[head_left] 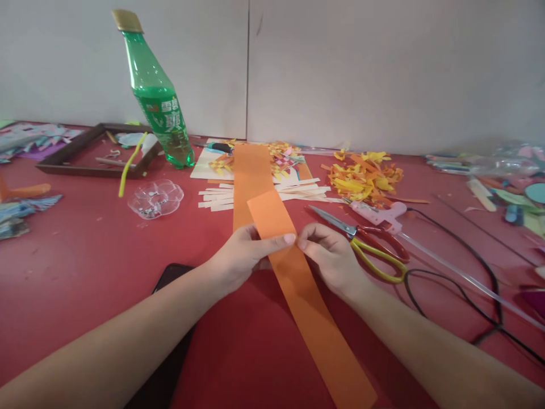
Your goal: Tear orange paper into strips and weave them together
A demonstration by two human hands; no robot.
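Note:
A long orange paper strip slants from the middle of the view down toward the lower right. My left hand grips it near its upper end, thumb on top and fingers beneath. At the strip's right edge, my right hand pinches the paper between thumb and forefinger, close to the left thumb tip. Another orange strip lies farther back, partly behind the held one. Pale narrow paper strips spread out on both sides of it.
Scissors and a pink glue gun with a black cord lie right. Behind are orange and yellow scraps. At left stand a green bottle, a clear tray and a frame. A dark phone lies under my left forearm.

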